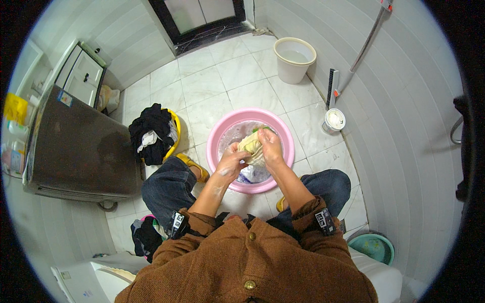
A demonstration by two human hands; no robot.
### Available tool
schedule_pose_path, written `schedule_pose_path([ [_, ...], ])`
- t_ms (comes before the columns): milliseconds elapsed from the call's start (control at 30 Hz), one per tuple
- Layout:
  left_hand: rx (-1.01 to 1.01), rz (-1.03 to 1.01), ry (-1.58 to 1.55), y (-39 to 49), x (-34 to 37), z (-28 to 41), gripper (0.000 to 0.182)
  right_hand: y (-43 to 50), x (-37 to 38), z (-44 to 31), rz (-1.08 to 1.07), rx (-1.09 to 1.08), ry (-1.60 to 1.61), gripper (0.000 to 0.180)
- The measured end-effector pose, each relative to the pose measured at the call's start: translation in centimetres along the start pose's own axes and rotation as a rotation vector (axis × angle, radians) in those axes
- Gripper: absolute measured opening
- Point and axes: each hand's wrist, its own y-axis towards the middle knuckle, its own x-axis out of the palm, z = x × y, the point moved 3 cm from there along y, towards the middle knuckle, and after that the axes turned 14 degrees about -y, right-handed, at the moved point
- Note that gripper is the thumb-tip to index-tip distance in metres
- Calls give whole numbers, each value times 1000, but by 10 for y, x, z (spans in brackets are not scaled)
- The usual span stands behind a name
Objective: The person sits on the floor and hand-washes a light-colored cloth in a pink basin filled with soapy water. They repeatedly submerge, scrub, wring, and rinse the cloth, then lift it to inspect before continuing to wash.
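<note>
A pink plastic basin [213, 159] stands on the tiled floor between my feet, holding sudsy water [231, 132]. Above the water, my left hand [230, 161] and my right hand [269, 146] grip a pale yellow wet cloth [252, 146] from its two sides. Foam clings to my left wrist and forearm. Something green [265, 128] shows just behind the cloth, and something blue [244, 178] lies in the suds near the basin's close side; I cannot tell what either is.
Dark clothes [151, 125] heap over a yellow basin [176, 130] at the left, beside a dark washing machine [83, 147]. More clothes [146, 235] lie behind my left leg. A white bucket of water [291, 68], a small tub [333, 121] and a brush [330, 89] stand along the right wall.
</note>
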Motion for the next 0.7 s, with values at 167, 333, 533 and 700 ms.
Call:
schedule_pose_path([
  [167,-117,88,151,1,-6,-10,33,-4,3,-5,-9,-60,-42,22],
  [333,-266,-66,-120,2,-3,-17,32,-7,4,-11,-62,-118,-58,18],
  [533,-179,43,-623,14,-22,-13,36,-8,5,-12,-124,-285,-381,28],
  [700,36,-27,-536,14,-24,-13,36,-13,4,-13,77,-341,-779,24],
])
